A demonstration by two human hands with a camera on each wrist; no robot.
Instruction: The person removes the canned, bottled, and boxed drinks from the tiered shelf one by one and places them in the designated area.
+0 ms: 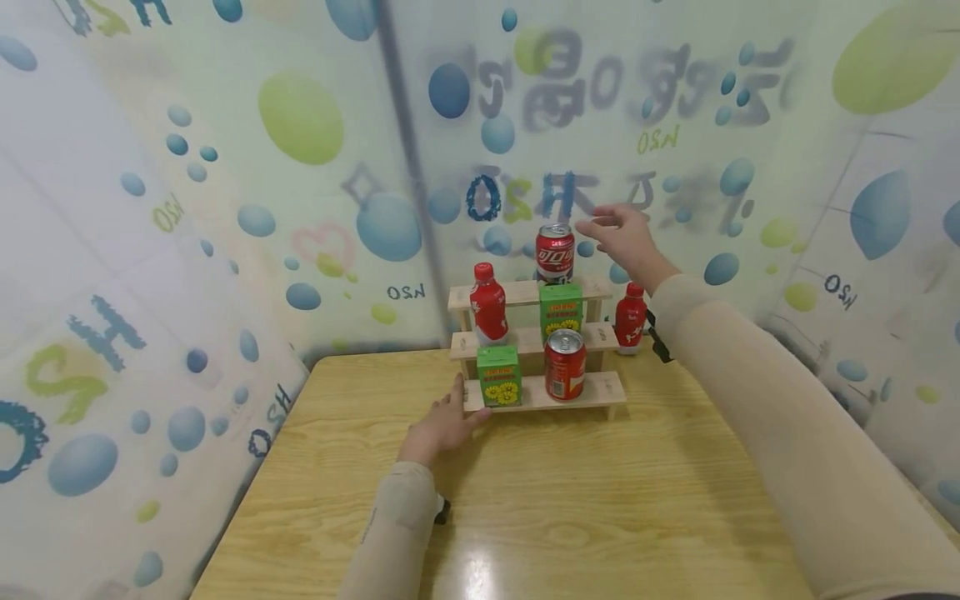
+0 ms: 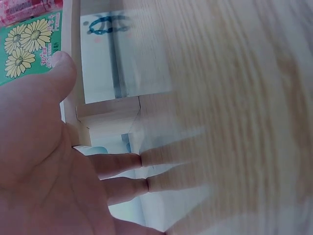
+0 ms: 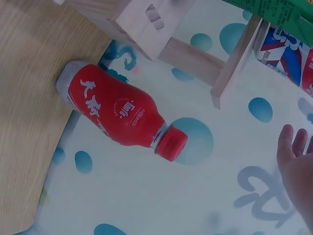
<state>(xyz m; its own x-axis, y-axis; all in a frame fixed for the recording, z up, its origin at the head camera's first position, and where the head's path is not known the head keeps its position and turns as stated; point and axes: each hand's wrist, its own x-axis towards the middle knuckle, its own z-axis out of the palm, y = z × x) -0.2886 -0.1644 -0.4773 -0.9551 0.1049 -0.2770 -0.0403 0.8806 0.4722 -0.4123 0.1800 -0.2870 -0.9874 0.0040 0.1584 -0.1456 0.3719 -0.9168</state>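
A three-tier wooden shelf [image 1: 525,340] stands on the table. At the left end of its lowest tier, my left hand [image 1: 441,427] has its fingers stretched out, fingertips down at the tabletop. The left thumb [image 2: 63,73] lies along the shelf's front edge, by a green box with yellow flowers [image 1: 499,379]. My right hand [image 1: 621,240] is raised to the right of a red soda can [image 1: 555,250] on the top tier; its fingers are loosely bent and hold nothing. A red bottle [image 3: 117,107] stands on the table, below the right wrist.
On the middle tier stand another red bottle [image 1: 489,307] and another green box [image 1: 561,310]. A second red can [image 1: 566,365] is at the right of the lowest tier. Patterned curtains [image 1: 337,208] hang close behind and beside the wooden table [image 1: 570,492].
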